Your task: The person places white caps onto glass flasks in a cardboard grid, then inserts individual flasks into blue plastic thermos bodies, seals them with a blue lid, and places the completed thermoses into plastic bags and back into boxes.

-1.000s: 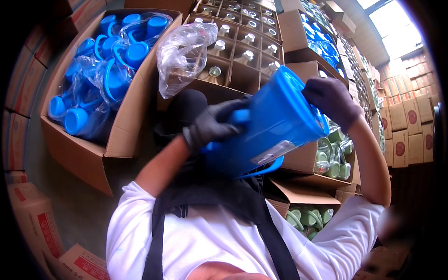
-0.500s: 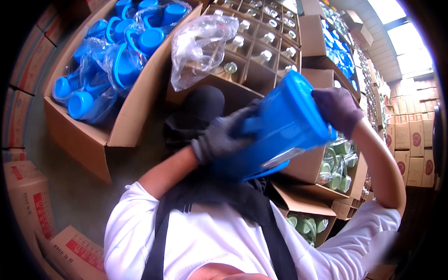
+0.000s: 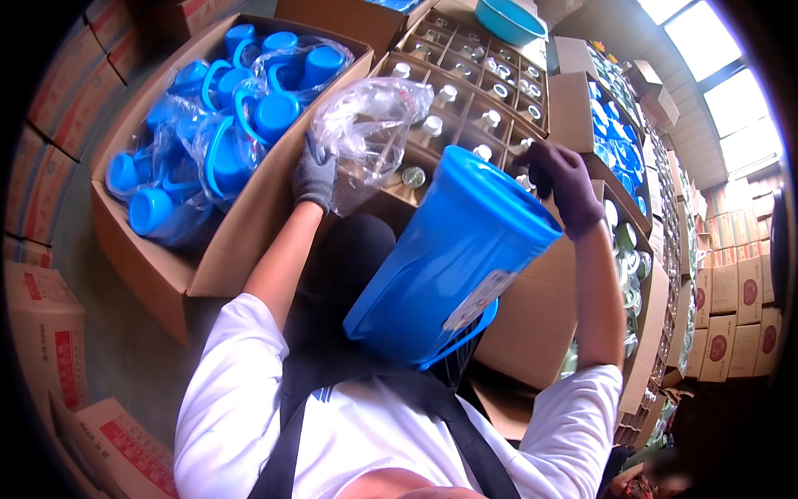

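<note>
A tall blue plastic bucket (image 3: 440, 266) leans across my lap, its rim tilted up and away from me. A pale printed label is on its side, and a thin blue loop shows near its lower end. Neither hand touches it. My left hand (image 3: 316, 175), in a grey glove, pinches the near edge of a crumpled clear plastic bag (image 3: 374, 125); some fingertips are hidden by the film. Just beyond the bucket's rim, my gloved right hand (image 3: 565, 183) has bent fingers held apart, close to the glass bottles (image 3: 486, 122) in a divided carton (image 3: 465, 150).
An open carton (image 3: 195, 279) of blue handled containers in clear film stands at the left. A turquoise basin (image 3: 507, 23) sits beyond the bottles. More open cartons line the right, with stacked boxes (image 3: 736, 291) behind. Closed boxes (image 3: 46, 333) stand at the lower left.
Both hands have let go of the bucket, which now rests on my lap. My left hand moved left and away to the plastic bag; my right hand drew back from the rim.
</note>
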{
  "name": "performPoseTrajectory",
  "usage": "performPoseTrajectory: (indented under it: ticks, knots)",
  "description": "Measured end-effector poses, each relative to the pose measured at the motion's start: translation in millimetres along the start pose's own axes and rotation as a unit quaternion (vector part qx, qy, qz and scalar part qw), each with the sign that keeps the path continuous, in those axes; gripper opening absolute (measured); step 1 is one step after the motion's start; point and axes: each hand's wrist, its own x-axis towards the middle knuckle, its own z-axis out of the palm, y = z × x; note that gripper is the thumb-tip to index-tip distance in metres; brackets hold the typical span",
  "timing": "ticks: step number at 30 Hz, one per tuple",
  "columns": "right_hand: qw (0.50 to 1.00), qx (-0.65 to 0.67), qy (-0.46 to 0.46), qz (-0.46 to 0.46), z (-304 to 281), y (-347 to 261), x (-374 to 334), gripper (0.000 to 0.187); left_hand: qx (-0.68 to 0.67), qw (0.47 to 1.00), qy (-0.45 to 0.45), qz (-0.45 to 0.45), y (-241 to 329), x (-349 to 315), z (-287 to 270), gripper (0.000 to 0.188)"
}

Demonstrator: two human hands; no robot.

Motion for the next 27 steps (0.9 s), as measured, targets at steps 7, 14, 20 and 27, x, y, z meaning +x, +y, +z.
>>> performPoseTrajectory:
  ticks: [7, 14, 20, 27]
  knots:
    - [0.79, -0.397, 0.284, -0.371, 59, 91, 135, 0.094, -0.491, 0.802, -0.336, 0.043, 118, -28, 28, 0.051]
    - [0.983, -0.044, 0.077, -0.158, 22, 116, 96, 0.017, 0.147, 0.926, -0.147, 0.315, 108, -27, -15, 0.063]
    - [0.925, 0.111, 0.251, -0.261, 28, 32, -63, 0.024, -0.018, 0.885, -0.079, 0.458, 199, -101, -95, 0.05]
    - [0.849, -0.3, 0.151, -0.408, 84, 137, -151, 0.018, 0.107, 0.778, -0.119, 0.607, 99, -178, -131, 0.041]
